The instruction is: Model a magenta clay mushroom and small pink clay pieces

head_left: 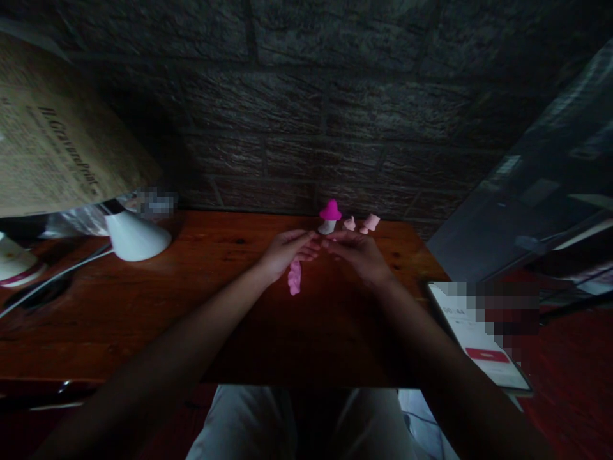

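My left hand (pixel 290 252) and my right hand (pixel 358 252) meet fingertip to fingertip above the wooden table, both in a pinch. Whatever lies between the fingertips is too small and dim to make out. Under my left hand rests a lumpy pink strip of what looks like modelling clay (pixel 294 279), its upper end partly covered by the fingers. Just behind the hands stands a small mushroom figure (pixel 330 211) with a magenta cap and a whitish stem. To its right sit two pale pink lumps, a smaller one (pixel 349 223) and a larger one (pixel 371 222), partly hidden by my right hand.
A dark brick wall (pixel 297 108) borders the table's (pixel 230 268) back edge. At left are a lamp with a printed paper shade (pixel 62 134), a white cone-shaped base (pixel 136 237), a white cable (pixel 62 281) and a cup (pixel 16 262). A lit phone (pixel 479 345) lies at right.
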Tool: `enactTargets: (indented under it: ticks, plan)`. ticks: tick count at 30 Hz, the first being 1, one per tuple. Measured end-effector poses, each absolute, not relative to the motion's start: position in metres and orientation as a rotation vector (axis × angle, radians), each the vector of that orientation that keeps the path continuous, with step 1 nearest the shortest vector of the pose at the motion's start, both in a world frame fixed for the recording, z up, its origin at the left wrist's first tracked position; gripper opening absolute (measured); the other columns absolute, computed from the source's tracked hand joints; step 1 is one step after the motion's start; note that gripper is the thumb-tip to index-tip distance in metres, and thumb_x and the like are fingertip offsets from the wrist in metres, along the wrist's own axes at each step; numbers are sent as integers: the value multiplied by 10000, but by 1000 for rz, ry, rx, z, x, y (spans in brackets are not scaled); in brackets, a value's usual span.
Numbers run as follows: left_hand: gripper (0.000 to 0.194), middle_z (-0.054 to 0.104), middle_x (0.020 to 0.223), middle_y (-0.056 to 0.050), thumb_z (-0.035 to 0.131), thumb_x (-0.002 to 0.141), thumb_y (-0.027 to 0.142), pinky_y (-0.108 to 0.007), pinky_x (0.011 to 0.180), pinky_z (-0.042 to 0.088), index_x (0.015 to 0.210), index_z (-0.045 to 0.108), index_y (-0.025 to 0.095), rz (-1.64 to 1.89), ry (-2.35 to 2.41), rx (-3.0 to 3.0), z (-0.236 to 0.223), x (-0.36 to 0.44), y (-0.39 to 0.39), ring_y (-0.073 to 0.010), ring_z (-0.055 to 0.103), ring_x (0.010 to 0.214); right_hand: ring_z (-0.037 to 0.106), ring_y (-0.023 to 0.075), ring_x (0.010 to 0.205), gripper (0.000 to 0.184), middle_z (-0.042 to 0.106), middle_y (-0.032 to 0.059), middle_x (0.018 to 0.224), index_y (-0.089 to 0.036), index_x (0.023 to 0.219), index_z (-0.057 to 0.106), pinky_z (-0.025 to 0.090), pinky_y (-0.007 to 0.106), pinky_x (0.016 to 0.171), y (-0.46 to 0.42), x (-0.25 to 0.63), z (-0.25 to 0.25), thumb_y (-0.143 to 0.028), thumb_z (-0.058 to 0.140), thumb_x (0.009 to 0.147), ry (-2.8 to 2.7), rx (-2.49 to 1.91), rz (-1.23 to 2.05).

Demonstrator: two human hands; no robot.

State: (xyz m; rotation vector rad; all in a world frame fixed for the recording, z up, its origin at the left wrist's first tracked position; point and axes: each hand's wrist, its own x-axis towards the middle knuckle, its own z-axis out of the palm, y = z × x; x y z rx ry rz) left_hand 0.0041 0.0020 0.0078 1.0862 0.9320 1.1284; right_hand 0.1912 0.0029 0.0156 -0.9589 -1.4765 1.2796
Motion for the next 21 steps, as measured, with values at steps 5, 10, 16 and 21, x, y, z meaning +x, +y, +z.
enactTargets:
  ticks: [5, 10, 16, 21]
  plan:
    - [162, 729, 773, -41, 642, 908, 286, -218, 631, 514, 890, 703, 137, 1123, 925, 1106, 7, 4, 2, -91, 658, 633, 691, 171, 881, 209, 758, 35, 958, -258, 921, 772, 547, 322, 752, 0, 190, 19, -348, 790, 733, -1448, -899, 1425]
    - [172, 732, 793, -48, 661, 894, 304, -217, 626, 514, 904, 708, 139, 1115, 932, 1106, 6, 3, 3, -93, 661, 639, 664, 142, 778, 201, 739, 23, 829, -252, 858, 771, 497, 257, 630, 0, 189, 21, -399, 802, 724, -1373, -964, 1422]
    - [233, 740, 843, -35, 750, 809, 307, -205, 603, 504, 986, 708, 162, 1119, 887, 1201, 7, 4, -1, -88, 660, 642, 584, 110, 687, 268, 696, 11, 775, -249, 798, 766, 418, 218, 541, 0, 191, 23, -461, 846, 656, -1275, -1008, 1436]
    - [453, 743, 904, -30, 826, 703, 267, -233, 630, 526, 1125, 681, 189, 1138, 779, 1374, 8, 9, -7, -102, 658, 672, 552, 97, 654, 200, 665, -2, 739, -246, 787, 763, 410, 222, 538, 1, 191, 22, -415, 824, 698, -1254, -980, 1511]
